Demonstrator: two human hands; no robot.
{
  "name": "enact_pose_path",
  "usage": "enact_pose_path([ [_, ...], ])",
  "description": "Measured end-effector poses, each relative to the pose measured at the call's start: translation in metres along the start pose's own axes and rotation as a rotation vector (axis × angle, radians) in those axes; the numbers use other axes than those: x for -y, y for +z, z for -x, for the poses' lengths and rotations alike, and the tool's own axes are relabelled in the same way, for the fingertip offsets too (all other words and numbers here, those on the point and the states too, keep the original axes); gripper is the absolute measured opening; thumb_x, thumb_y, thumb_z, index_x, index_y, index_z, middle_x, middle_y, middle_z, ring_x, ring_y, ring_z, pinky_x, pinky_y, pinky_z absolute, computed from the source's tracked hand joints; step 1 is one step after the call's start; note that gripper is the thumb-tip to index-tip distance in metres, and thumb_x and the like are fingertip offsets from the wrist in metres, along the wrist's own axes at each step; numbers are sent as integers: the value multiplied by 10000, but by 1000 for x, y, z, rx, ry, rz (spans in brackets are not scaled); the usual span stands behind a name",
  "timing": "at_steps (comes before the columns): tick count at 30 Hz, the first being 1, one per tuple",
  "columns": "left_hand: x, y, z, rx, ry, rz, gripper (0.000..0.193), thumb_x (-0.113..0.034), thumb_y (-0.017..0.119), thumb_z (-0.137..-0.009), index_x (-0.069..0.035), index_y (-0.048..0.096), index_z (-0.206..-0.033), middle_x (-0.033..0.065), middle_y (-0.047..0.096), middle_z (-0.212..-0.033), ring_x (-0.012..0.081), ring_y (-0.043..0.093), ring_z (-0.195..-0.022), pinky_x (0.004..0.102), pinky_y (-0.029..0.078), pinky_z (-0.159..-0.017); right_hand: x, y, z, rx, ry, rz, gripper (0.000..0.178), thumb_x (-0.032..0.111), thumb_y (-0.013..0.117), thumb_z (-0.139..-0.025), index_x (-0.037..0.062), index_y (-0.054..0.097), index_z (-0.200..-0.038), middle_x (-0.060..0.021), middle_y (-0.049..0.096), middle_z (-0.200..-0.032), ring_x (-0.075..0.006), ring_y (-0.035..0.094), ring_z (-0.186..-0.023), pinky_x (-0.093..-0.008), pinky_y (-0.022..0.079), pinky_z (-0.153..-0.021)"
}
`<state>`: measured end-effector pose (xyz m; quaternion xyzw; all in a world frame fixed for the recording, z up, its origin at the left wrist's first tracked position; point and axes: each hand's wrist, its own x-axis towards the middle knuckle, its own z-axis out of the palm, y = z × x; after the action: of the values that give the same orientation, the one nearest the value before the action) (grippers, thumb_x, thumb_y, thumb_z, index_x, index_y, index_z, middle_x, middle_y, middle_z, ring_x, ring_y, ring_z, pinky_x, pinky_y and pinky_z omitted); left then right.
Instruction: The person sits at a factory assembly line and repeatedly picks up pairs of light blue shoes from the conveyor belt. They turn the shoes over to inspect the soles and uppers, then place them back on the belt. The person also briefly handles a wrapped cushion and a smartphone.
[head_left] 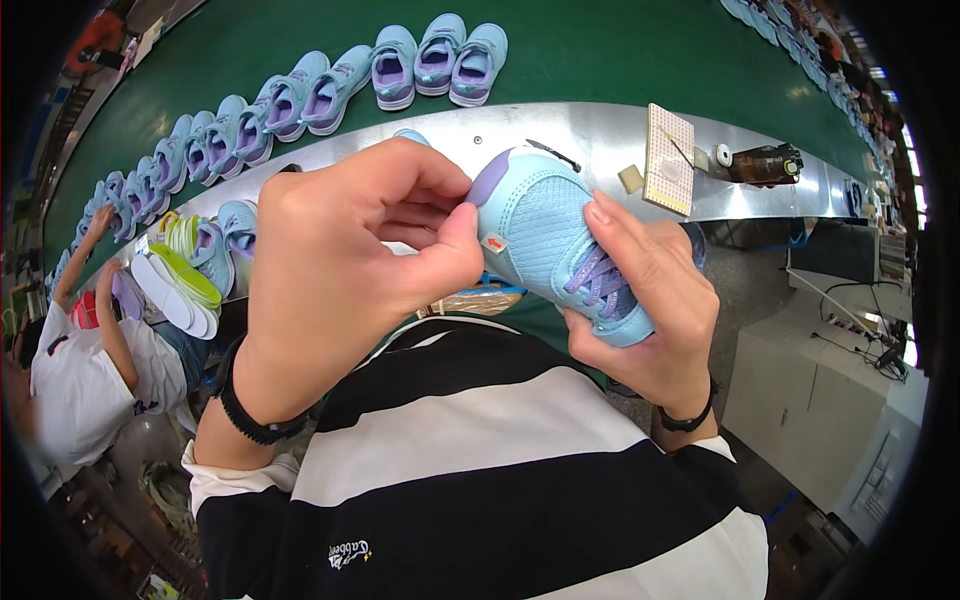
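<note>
I hold a light blue mesh sneaker point(540, 225) with purple laces and a purple toe cap up in front of my chest. My right hand point(650, 310) grips it from below and around the laced side, fingers over the laces. My left hand point(360, 240) is curled against the toe side, thumb and fingertips pinched at the edge near a small white tag with a red mark point(494, 243). Both wrists wear dark bands.
A green conveyor belt point(600, 50) carries a long row of matching blue sneakers point(435, 60). A metal shelf point(600, 140) holds a perforated block point(668, 160), a small cube and a dark bottle point(765, 162). A person in a white shirt point(80, 380) works at the left beside stacked soles point(175, 285).
</note>
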<state>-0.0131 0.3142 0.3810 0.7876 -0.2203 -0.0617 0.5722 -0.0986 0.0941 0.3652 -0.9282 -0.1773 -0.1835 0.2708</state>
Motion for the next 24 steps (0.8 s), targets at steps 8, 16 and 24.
enact_pose_path([
  [8,12,-5,6,38,7,-34,74,10,696,-777,54,656,-822,84,701,-744,95,656,-646,215,535,-621,4,5,7,112,102,-234,729,89,738,-530,-30,627,-1240,-149,689,-900,-183,633,-704,-271,478,-689],
  [16,16,-15,11,102,-107,59,85,-24,687,-814,51,651,-828,70,694,-755,83,641,-662,210,511,-613,11,11,12,170,190,-334,732,126,760,-557,-25,618,-1259,-137,684,-904,-172,636,-752,-265,486,-723],
  [24,166,0,6,-118,-202,108,286,-142,708,-846,41,648,-1057,120,698,-907,136,651,-802,259,525,-697,-65,109,-19,136,568,-237,737,306,768,-617,-2,586,-1261,-139,637,-623,-253,642,-578,-335,536,-643],
])
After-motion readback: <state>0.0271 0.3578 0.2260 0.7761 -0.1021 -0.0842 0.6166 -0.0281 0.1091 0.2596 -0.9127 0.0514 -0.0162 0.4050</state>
